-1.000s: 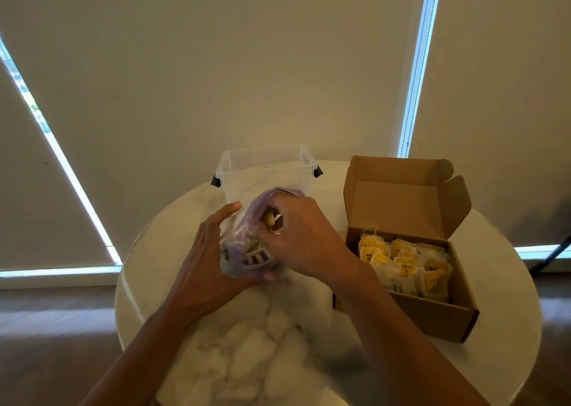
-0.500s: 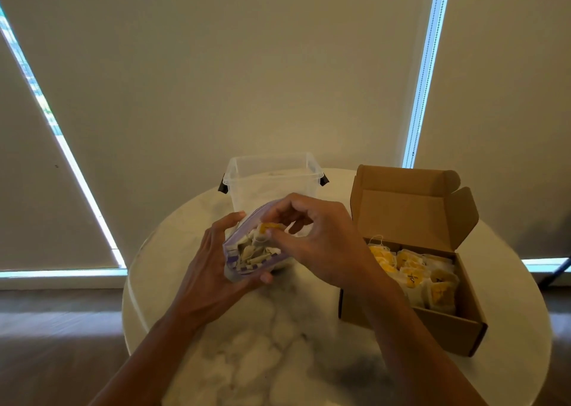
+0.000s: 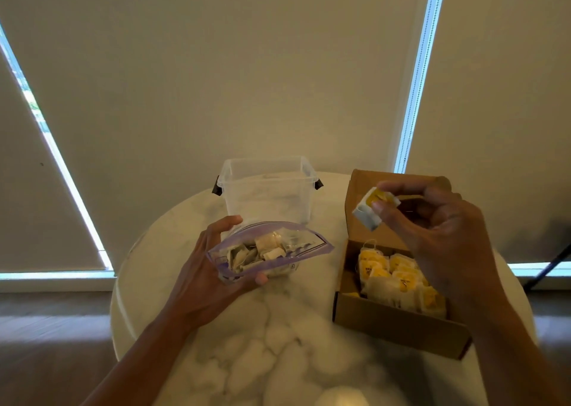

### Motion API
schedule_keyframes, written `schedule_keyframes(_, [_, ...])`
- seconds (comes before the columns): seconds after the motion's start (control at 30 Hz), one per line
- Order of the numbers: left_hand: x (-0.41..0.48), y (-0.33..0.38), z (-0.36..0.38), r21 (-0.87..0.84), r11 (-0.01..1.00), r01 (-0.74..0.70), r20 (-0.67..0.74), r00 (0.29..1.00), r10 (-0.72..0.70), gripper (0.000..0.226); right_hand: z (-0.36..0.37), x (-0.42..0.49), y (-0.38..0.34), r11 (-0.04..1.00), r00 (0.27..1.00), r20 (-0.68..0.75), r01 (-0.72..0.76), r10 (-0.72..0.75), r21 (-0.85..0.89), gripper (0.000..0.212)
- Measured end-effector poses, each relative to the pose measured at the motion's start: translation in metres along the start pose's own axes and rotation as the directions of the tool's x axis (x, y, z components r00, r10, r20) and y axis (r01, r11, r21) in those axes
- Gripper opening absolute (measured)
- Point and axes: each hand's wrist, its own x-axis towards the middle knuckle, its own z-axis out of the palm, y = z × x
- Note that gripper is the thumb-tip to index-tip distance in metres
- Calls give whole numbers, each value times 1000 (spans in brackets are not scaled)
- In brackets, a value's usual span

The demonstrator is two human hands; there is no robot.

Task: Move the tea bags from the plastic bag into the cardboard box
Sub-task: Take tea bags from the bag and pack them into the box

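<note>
Yellow-tagged tea bag (image 3: 375, 208) now out of plastic bag (image 3: 268, 251), pinched in your right hand (image 3: 438, 229) above cardboard box (image 3: 395, 325) | your left hand (image 3: 210, 269) grips the plastic bag, more inside | release comes next.

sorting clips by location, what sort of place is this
Most likely a room in a home, perhaps a living or dining area: a small round marble-topped table, a wood floor, and roller blinds drawn over tall windows.
</note>
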Motion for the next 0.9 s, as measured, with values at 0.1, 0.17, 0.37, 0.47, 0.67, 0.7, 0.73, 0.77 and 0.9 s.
schedule_keyframes(0.1, [1, 5, -2, 20, 1000, -20, 19, 1000, 20, 90, -18, -2, 1, 985, 996, 89, 14, 1, -170, 24])
schedule_keyframes(0.17, [1, 6, -1, 32, 999, -29, 23, 999, 28, 87, -25, -3, 3, 968, 984, 174, 18, 26, -249, 27])
schedule_keyframes(0.37, [1, -2, 3, 60, 997, -39, 53, 998, 36, 117, -33, -9, 11, 905, 900, 401, 20, 168, -424, 35])
schedule_keyframes(0.47, [1, -1, 2, 49, 999, 7, 48, 999, -9, 121, -38, -11, 14, 866, 833, 486, 16, 265, -500, 27])
schedule_keyframes(0.67, [2, -15, 5, 37, 998, 44, 84, 995, -47, 112, -36, -16, 23, 827, 742, 563, 21, 364, -562, 26])
schedule_keyframes(0.7, [4, -18, 4, -29, 994, 106, 95, 990, -103, 112, -35, -16, 24, 819, 738, 566, 31, 369, -573, 27])
schedule_keyframes(0.73, [4, -21, 4, -56, 988, 142, 120, 984, -134, 113, -35, -15, 25, 813, 739, 562, 32, 373, -581, 27])
schedule_keyframes(0.77, [4, -21, 4, -54, 990, 131, 107, 986, -125, 114, -35, -14, 25, 816, 747, 551, 19, 373, -578, 27])
schedule_keyframes(0.9, [2, -8, 5, 12, 999, 34, 54, 998, -34, 108, -33, -9, 14, 871, 838, 486, 26, 249, -490, 24])
